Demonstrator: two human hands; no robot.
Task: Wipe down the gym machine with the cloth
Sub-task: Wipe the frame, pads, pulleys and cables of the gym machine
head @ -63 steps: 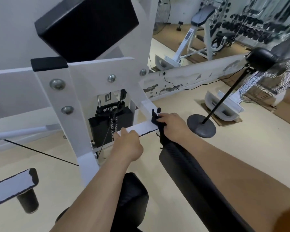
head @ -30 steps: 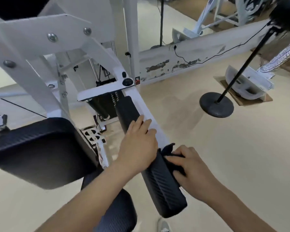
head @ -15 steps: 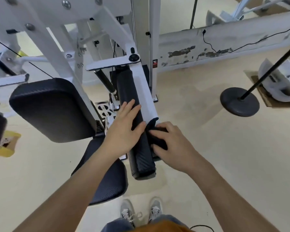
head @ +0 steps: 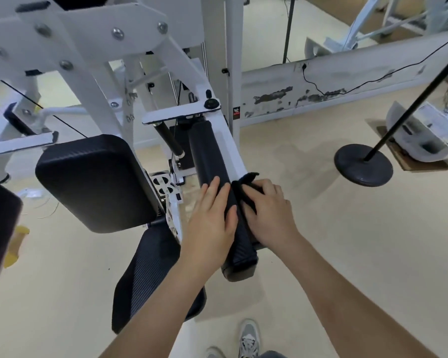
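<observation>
Cloth (head: pixel 246 180) is lying bunched on the pad's (head: pixel 207 153) right flank, under the right grip (head: pixel 268 213), which is clenching it. The pad's long axis is running away from the person. The left grip (head: pixel 211 215), flat and released, is bracing the opposite side.

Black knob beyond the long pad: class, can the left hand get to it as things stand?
Probably yes: the left hand lies flat on the long pad, nothing blocking the way to the knob.
</observation>
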